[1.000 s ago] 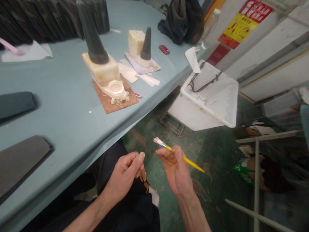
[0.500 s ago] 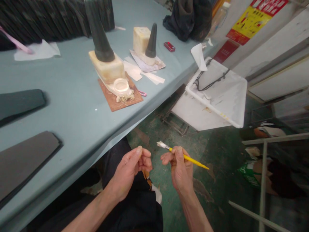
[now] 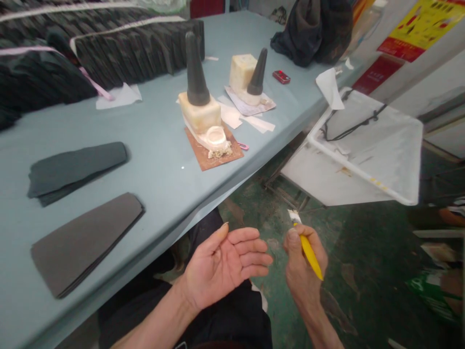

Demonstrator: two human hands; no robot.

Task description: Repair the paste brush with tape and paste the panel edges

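Observation:
My left hand (image 3: 225,264) is held palm up above my lap, its fingers stretched out and nothing in it. In my right hand (image 3: 305,257) is a small paintbrush with a yellow handle (image 3: 310,257); its white-coated bristles (image 3: 293,216) point up and away from me. On the table, nearest the hands, a cream block container (image 3: 200,114) carries a tall dark cone (image 3: 196,77). In front of it lies a round white cap (image 3: 216,136) with crusted residue at its edge, all on a brown board (image 3: 232,160).
Stacks of dark, tapered flat pieces (image 3: 87,242) and greener ones (image 3: 78,167) lie on the table (image 3: 160,145) at left. A second block container with a cone (image 3: 242,72), a red device (image 3: 281,76) and bundled dark pieces (image 3: 141,51) stand behind. A white tray (image 3: 381,145) is at right.
My left hand has opened from curled fingers to a flat palm. The brush in my right hand has turned more upright. The view has swung left, so more of the table shows.

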